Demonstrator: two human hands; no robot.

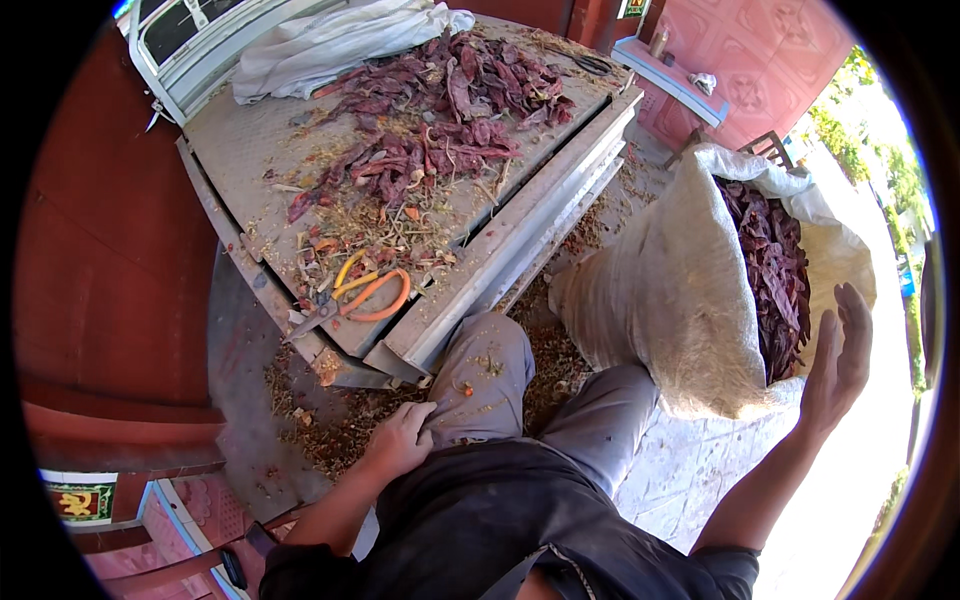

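My left hand [398, 440] rests on my left thigh, its fingers curled in; whether anything is inside them is hidden. Raised at the right, my right hand [842, 360] has its fingers stretched out and nothing in it, beside the mouth of a large white woven sack [640, 290]. Dark red dried chili peppers [765, 270] fill the sack's opening. More dried chilies [450, 90] lie in a loose heap on the flat metal cart bed [230, 150] before me. Scissors [360, 295] with orange and yellow handles lie on its near corner, blades pointing left.
A crumpled white sack [310, 50] lies at the bed's far left, against a pale metal rail frame [165, 60]. Stems and seeds [375, 235] litter the bed; more debris covers the ground. A dark pair of scissors [592, 64] lies at the far right corner. Red panels [110, 250] stand left.
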